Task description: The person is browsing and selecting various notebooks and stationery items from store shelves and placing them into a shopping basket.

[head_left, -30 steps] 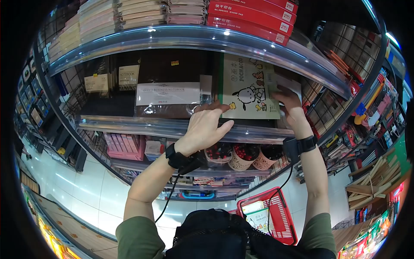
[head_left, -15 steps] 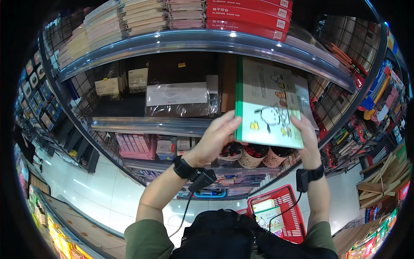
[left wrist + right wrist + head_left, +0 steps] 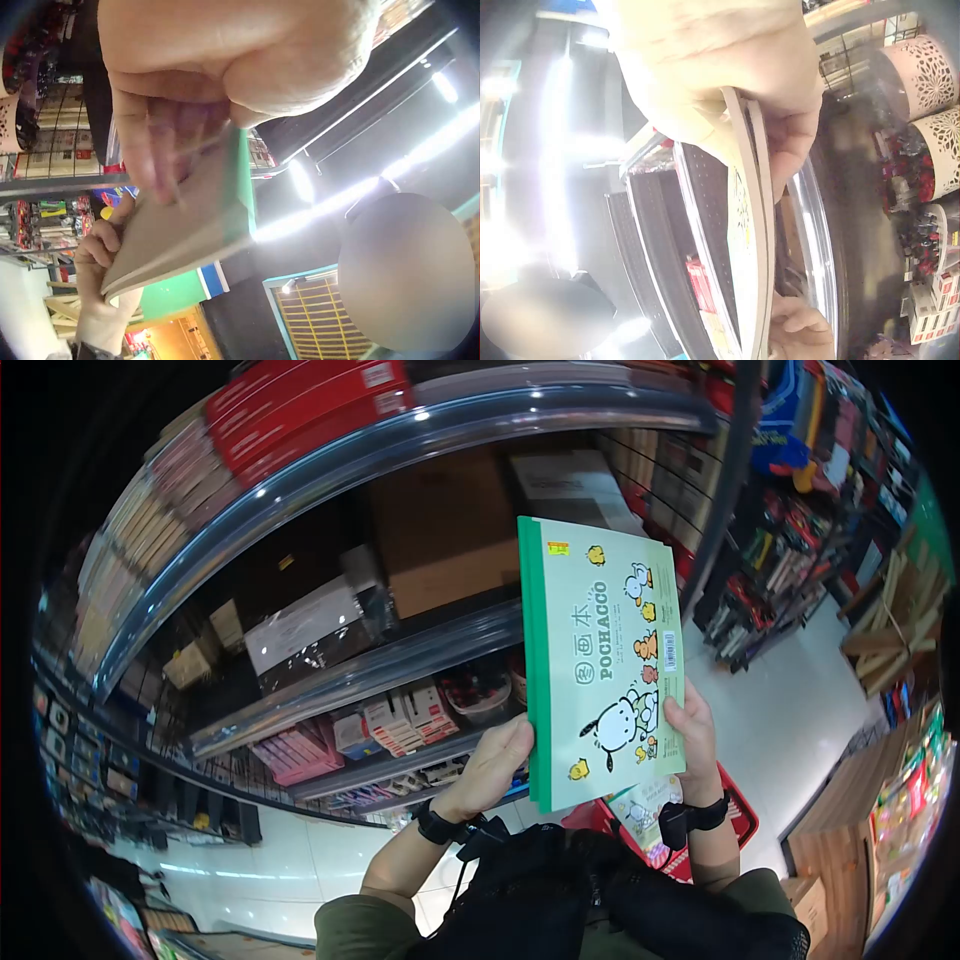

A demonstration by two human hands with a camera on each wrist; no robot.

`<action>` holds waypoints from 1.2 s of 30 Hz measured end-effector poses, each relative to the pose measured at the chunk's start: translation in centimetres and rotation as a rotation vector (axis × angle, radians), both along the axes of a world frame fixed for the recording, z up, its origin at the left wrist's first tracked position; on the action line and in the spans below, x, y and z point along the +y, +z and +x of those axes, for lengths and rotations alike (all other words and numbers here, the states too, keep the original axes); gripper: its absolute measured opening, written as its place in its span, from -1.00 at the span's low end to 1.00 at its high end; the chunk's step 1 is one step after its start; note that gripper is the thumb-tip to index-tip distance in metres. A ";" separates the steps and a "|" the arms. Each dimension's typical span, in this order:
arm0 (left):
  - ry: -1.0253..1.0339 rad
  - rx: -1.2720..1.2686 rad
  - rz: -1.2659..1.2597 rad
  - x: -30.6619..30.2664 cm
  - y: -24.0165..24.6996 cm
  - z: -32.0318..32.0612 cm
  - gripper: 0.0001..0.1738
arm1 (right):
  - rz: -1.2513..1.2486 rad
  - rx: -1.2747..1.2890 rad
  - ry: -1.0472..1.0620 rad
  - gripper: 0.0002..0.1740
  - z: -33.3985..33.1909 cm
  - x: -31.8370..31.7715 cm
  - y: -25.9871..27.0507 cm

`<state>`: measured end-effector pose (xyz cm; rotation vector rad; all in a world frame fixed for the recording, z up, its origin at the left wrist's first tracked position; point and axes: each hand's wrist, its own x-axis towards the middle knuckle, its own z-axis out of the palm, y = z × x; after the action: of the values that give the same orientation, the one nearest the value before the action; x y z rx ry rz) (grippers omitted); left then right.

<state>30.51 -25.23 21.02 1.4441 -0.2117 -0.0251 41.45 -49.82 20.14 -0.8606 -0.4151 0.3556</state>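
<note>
Two stacked drawing books (image 3: 625, 610) with pale green Pochacco covers and dark green spines are held up in front of the body. My left hand (image 3: 490, 765) grips the spine side near its lower end, with the thumb at the spine. At the opposite edge, my right hand (image 3: 695, 735) pinches the books, thumb on the cover. From the right wrist view, two page blocks (image 3: 754, 187) run side by side between the right thumb and fingers. In the left wrist view, the left fingers (image 3: 161, 161) spread against the underside.
Beyond the books stands a shelf with a metal front rail (image 3: 450, 625), banded notebooks (image 3: 305, 625) and a brown box (image 3: 440, 540). Red stamp pad boxes (image 3: 300, 410) fill the tier above. Below the right forearm, a red basket (image 3: 742, 825) holds a similar cartoon-covered book (image 3: 640, 810).
Both hands lifted the drawing books off the shelf and drew them toward the body, upright to the view. The head view has turned to the right, and a brown box shows where the books lay.
</note>
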 end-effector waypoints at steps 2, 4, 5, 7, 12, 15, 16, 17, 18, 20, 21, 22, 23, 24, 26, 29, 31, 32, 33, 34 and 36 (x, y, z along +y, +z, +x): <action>-0.069 -0.041 -0.077 -1.7 2.9 -0.1 -0.39 | 0.010 0.026 -0.040 -0.46 -0.5 -1.4 -0.4; -0.067 -0.029 -0.225 -4.2 3.5 0.5 -0.44 | 0.029 0.067 -0.102 -0.46 -1.3 -3.7 -1.3; -0.067 -0.030 -0.224 -4.3 3.1 0.5 -0.44 | 0.022 0.050 -0.098 -0.47 -1.0 -3.8 -1.3; -0.051 -0.042 0.047 -5.0 2.0 1.1 -0.47 | 0.041 0.062 -0.161 -0.47 -1.8 -5.1 -1.8; -0.141 0.066 -0.058 -6.2 1.7 1.6 -0.47 | 0.022 0.050 -0.182 -0.46 -2.5 -7.0 -2.1; -0.259 0.117 -0.179 -7.9 1.5 1.7 -0.49 | 0.062 0.066 -0.193 -0.44 -3.0 -8.8 -2.7; -0.285 0.122 -0.173 -8.8 1.3 1.9 -0.49 | 0.068 0.068 -0.220 -0.44 -3.4 -9.8 -3.0; -0.286 0.128 -0.195 -8.9 1.0 1.8 -0.48 | 0.071 0.069 -0.217 -0.43 -3.4 -10.0 -3.1; -0.300 0.136 -0.214 -9.1 0.9 1.9 -0.47 | 0.075 0.071 -0.226 -0.41 -3.6 -10.3 -3.2; -0.322 0.130 -0.204 -9.9 0.7 2.0 -0.47 | 0.081 0.078 -0.258 -0.40 -4.0 -11.5 -3.8; -0.335 0.122 -0.200 -10.2 0.7 2.1 -0.47 | 0.080 0.085 -0.281 -0.39 -4.2 -12.0 -4.0; -0.356 0.126 -0.194 -10.8 0.7 2.3 -0.47 | 0.086 0.086 -0.302 -0.39 -4.6 -13.0 -4.2; -0.352 0.125 -0.200 -10.9 0.8 2.3 -0.47 | 0.086 0.077 -0.312 -0.38 -4.7 -13.4 -4.2; -0.359 0.127 -0.204 -11.2 0.8 2.4 -0.47 | 0.088 0.070 -0.332 -0.38 -5.0 -13.9 -4.3; -0.382 0.127 -0.199 -12.1 0.9 2.6 -0.47 | 0.076 0.072 -0.367 -0.38 -5.4 -15.1 -4.6; -0.406 0.129 -0.191 -13.0 0.6 3.0 -0.47 | 0.073 0.079 -0.402 -0.39 -6.1 -16.1 -4.6; -0.427 0.157 -0.184 -13.9 0.4 3.3 -0.48 | 0.087 0.105 -0.427 -0.40 -6.6 -16.7 -4.7; -0.380 0.168 -0.099 -14.7 0.5 3.5 -0.48 | 0.059 0.122 -0.413 -0.39 -6.6 -16.8 -5.0; -0.338 0.189 -0.013 -15.4 0.3 3.8 -0.48 | 0.031 0.153 -0.401 -0.39 -6.9 -17.1 -5.5; -0.344 0.214 0.048 -15.9 -0.7 4.3 -0.51 | 0.037 0.210 -0.433 -0.39 -7.2 -17.3 -6.2; -0.386 0.384 -0.045 -16.8 -3.9 5.2 -0.50 | 0.006 0.299 -0.270 -0.40 -7.8 -18.5 -8.4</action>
<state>35.69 -41.98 17.07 1.3073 -0.1704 -0.6035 33.69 -68.27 11.72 -0.8300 -0.0212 0.2277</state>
